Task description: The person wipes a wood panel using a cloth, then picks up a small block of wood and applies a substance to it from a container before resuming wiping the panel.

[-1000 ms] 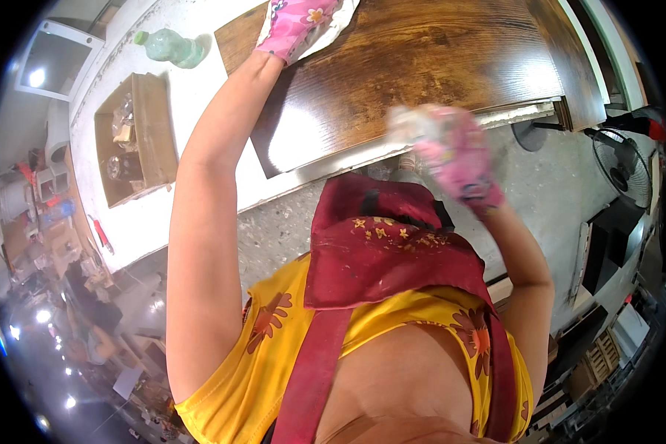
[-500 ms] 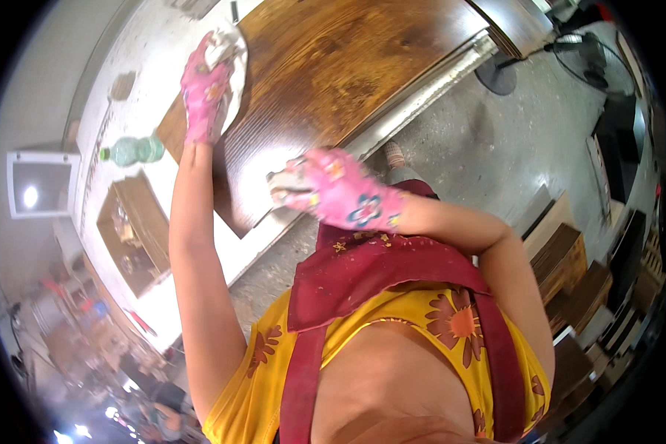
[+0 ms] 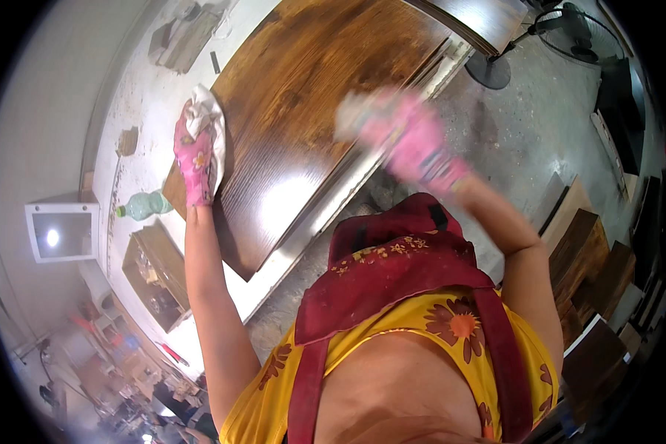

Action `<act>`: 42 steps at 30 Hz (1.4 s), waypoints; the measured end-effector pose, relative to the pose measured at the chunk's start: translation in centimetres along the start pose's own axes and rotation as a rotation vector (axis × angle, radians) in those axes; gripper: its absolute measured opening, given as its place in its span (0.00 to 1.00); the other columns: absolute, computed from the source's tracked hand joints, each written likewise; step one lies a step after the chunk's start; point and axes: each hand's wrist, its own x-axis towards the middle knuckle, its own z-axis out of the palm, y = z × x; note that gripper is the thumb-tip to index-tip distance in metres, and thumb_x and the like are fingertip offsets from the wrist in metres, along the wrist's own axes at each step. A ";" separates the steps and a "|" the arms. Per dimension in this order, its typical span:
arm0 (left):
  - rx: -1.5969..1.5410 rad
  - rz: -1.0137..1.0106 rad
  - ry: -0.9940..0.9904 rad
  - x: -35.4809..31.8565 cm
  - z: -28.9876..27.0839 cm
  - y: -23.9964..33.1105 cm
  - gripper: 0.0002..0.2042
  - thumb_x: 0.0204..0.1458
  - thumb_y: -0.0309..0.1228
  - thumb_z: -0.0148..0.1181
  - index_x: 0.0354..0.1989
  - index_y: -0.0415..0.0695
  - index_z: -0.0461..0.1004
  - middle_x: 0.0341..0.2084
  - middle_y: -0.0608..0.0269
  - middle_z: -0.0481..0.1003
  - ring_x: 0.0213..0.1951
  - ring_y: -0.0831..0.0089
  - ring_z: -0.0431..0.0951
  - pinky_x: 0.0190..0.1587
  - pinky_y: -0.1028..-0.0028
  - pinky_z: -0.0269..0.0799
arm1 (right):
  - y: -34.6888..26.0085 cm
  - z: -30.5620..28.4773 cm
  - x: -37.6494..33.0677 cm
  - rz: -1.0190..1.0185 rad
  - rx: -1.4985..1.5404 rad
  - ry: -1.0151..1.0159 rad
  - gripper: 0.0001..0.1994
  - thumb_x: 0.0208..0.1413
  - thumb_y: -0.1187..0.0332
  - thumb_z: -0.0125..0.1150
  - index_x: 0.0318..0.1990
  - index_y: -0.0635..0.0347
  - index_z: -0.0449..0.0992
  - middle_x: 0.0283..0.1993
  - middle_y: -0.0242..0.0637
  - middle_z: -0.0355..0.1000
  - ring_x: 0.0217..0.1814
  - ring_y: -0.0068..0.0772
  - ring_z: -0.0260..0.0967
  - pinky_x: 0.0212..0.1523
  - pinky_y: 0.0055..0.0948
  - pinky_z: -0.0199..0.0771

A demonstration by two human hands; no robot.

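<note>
A dark brown wood-grain board (image 3: 296, 111) with a glossy surface lies on the white table. At its left edge my left hand (image 3: 194, 163), in a pink flowered glove, is closed on a white cloth (image 3: 216, 126) that hangs down along the wrist. My right hand (image 3: 414, 140), in a matching glove, is over the board's near right edge. Motion smears its fingers into a pale grey patch, so I cannot make out their shape or whether they hold anything.
On the white table (image 3: 144, 111) are a green plastic bottle (image 3: 146, 205), an open cardboard box (image 3: 159, 274) and pale scraps (image 3: 189, 37). A black fan (image 3: 579, 33) stands on the concrete floor at the far right. Several wooden panels (image 3: 581, 251) lean at the right.
My right hand has swept right and away from me across the board's near edge. My left hand still grips the cloth, now lower in view, as the whole view has shifted.
</note>
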 end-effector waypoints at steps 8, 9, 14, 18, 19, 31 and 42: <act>-0.279 -0.092 -0.061 -0.3 -0.5 -0.5 0.32 0.40 0.12 0.44 0.61 0.40 0.62 0.52 0.58 0.67 0.53 0.70 0.68 0.57 0.77 0.60 | 11.1 -1.1 -1.6 0.549 0.399 0.085 0.16 0.63 0.55 0.41 0.52 0.50 0.69 0.56 0.44 0.65 0.54 0.43 0.66 0.50 0.43 0.73; -0.304 -0.084 -0.066 -0.3 -0.3 -0.4 0.33 0.40 0.12 0.44 0.61 0.40 0.62 0.53 0.58 0.67 0.53 0.70 0.68 0.57 0.77 0.60 | 14.5 -2.8 -1.5 0.631 0.073 0.020 0.15 0.63 0.56 0.42 0.53 0.46 0.68 0.56 0.47 0.64 0.53 0.44 0.66 0.53 0.46 0.71; -0.433 -0.010 -0.106 0.1 0.1 0.2 0.32 0.41 0.12 0.45 0.61 0.40 0.61 0.54 0.57 0.66 0.54 0.69 0.67 0.58 0.75 0.61 | 21.7 -5.5 -3.1 0.621 -0.335 0.218 0.20 0.58 0.66 0.52 0.58 0.31 0.69 0.49 0.43 0.70 0.46 0.37 0.67 0.48 0.31 0.71; -0.408 -0.227 -0.335 -6.0 4.6 13.9 0.32 0.50 0.28 0.61 0.64 0.42 0.56 0.54 0.55 0.65 0.54 0.65 0.68 0.59 0.67 0.64 | 20.1 -3.4 -6.7 0.739 0.124 0.402 0.21 0.55 0.71 0.52 0.56 0.39 0.71 0.49 0.45 0.70 0.53 0.46 0.64 0.59 0.35 0.61; -0.399 -0.185 -0.477 -7.3 6.0 15.1 0.33 0.47 0.34 0.62 0.64 0.44 0.57 0.57 0.55 0.63 0.57 0.62 0.65 0.61 0.64 0.59 | 19.4 -3.3 -7.5 0.754 0.140 0.381 0.21 0.55 0.71 0.52 0.56 0.40 0.71 0.49 0.44 0.71 0.54 0.45 0.64 0.58 0.34 0.61; 0.100 0.858 -0.703 2.7 26.0 22.3 0.48 0.29 0.39 0.67 0.67 0.53 0.53 0.67 0.55 0.50 0.68 0.59 0.51 0.70 0.55 0.35 | 22.2 -4.3 -11.9 0.800 0.546 0.436 0.21 0.55 0.74 0.47 0.58 0.62 0.69 0.57 0.40 0.68 0.59 0.35 0.63 0.62 0.32 0.57; 0.095 0.692 -0.596 -5.1 21.9 20.4 0.45 0.36 0.26 0.66 0.68 0.51 0.50 0.68 0.55 0.47 0.70 0.61 0.44 0.70 0.55 0.32 | 19.9 -6.6 0.0 0.615 0.643 0.465 0.17 0.58 0.73 0.55 0.56 0.61 0.71 0.55 0.40 0.67 0.58 0.31 0.62 0.60 0.31 0.60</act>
